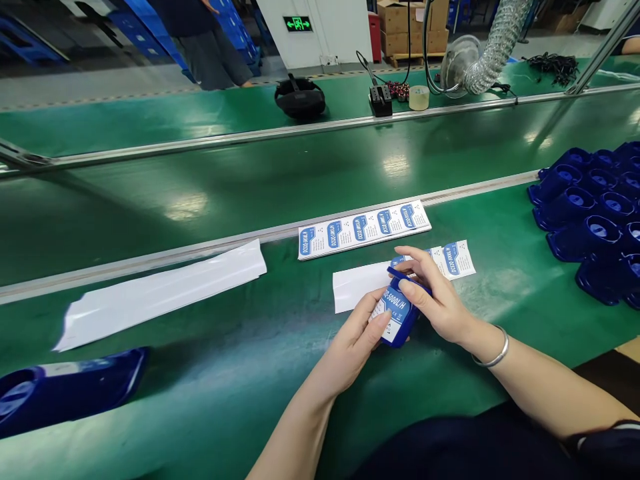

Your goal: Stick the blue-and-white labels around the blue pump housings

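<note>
A dark blue plastic housing (412, 321) is held between my hands, a blue-and-white label (395, 308) on its upper face. My left hand (356, 341) grips it from the left, thumb lying on the label's lower part. At the far end, my right hand (440, 303) closes round the housing with thumb and fingers; parts of those fingers are hidden. Just beyond the hands lies a strip of labels (457, 260), its left part bare white backing (353, 288). A stack of label sheets (345, 241) rests further back.
Crumpled white backing paper (165, 297) lies to the left, with another blue housing (95, 390) in front of it. Several blue housings (575, 207) are grouped at right. Behind a metal rail (225, 139) are a black headset-like object (300, 100), a tape roll (419, 98) and a standing person (200, 47).
</note>
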Tool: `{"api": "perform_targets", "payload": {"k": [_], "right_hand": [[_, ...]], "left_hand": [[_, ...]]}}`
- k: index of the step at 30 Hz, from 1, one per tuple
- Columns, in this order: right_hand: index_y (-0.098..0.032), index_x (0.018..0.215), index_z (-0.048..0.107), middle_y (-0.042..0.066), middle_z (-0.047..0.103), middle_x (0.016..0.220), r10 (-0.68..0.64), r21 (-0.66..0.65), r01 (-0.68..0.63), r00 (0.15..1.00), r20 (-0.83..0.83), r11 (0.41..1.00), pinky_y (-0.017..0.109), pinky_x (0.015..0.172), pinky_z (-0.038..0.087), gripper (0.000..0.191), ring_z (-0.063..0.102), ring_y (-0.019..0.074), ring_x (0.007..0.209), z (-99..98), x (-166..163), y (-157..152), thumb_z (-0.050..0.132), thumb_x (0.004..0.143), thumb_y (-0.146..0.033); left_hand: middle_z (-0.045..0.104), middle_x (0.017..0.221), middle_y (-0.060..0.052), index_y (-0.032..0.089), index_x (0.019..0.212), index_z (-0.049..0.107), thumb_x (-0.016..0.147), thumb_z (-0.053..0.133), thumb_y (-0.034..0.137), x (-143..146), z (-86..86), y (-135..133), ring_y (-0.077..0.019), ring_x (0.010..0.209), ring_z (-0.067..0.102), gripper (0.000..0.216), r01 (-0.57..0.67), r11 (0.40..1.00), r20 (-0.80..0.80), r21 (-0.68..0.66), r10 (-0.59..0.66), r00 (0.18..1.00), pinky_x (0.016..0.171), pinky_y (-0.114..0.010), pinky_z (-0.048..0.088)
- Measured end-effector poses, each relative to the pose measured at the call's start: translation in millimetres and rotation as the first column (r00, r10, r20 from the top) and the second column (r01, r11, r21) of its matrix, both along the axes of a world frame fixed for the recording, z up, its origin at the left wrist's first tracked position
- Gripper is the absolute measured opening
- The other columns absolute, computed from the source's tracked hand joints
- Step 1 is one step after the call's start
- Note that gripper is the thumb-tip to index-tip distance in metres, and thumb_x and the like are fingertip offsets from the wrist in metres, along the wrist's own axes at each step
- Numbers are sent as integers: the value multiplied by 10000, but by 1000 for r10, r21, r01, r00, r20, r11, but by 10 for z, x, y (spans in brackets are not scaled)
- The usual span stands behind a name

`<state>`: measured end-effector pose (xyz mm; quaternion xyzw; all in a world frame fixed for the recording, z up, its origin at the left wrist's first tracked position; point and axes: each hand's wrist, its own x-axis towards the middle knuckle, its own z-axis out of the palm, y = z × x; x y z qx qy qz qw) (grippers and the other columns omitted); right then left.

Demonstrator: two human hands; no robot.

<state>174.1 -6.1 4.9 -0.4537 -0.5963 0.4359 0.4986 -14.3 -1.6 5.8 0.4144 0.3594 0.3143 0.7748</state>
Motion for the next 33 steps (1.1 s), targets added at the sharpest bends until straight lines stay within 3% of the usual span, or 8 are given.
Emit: {"api": "perform_targets", "payload": {"k": [9,15,17,19,21,23,27,33], "right_hand": [[-239,1445,414,99,589,1216,23,-18,-24,1000,-16,1000,421,1029,456,489,555,255,1203,-18,6,21,533,1039,-485],[-244,1407,461,92,604,1204,31,-47,-32,999,-21,998,425,1012,472,465,568,261,1190,-30,24,55,498,1044,-532],[-245,1393,481,90,607,1208,37,-39,-37,999,-16,999,429,1007,476,455,570,265,1187,-23,28,58,478,1051,-544],[-248,1387,497,91,603,1231,32,-11,-32,999,16,999,438,1026,466,447,562,268,1200,-13,25,53,461,1058,-549],[-250,1384,509,94,590,1281,24,33,-27,997,68,999,446,1056,448,440,547,270,1222,-6,14,45,455,1062,-545],[-249,1387,513,95,576,1332,25,83,-34,993,112,996,452,1076,435,433,532,273,1244,-7,-1,37,456,1066,-533],[-250,1382,517,92,573,1364,25,117,-42,990,140,992,460,1079,432,417,529,273,1252,-28,-25,30,423,1081,-521],[-242,1358,530,88,589,1324,12,4,-12,996,89,1000,443,1097,416,426,561,261,1228,-62,-40,29,418,1077,-541]], "left_hand": [[632,1303,-120,244,1375,591,857,756,331,-8,21,6,-319,1106,637,551,67,987,-166,144,-43,985,912,-386,555],[638,1262,-97,272,1376,579,674,886,180,36,8,-15,-306,1096,643,772,41,962,-332,269,53,942,879,-357,571],[628,1278,-93,284,1369,579,651,906,187,37,16,-3,-311,1106,635,795,38,978,-265,203,17,964,882,-389,589],[617,1288,-100,282,1354,588,719,875,297,40,34,16,-326,1114,622,698,17,997,-117,73,-8,993,841,-448,623],[615,1280,-112,265,1314,624,848,742,454,51,50,34,-342,1132,599,517,-37,997,9,-66,37,999,765,-493,650],[618,1261,-121,248,1278,657,932,615,502,70,58,44,-342,1137,585,432,-93,983,31,-157,100,995,697,-486,666],[628,1186,-118,223,1233,689,924,660,426,113,58,29,-297,1057,596,371,-136,978,-27,-161,133,991,640,-422,678],[610,1139,-111,201,1208,682,892,692,444,159,49,-12,-285,1017,593,399,-195,973,-77,-125,186,979,560,-385,674]]}}
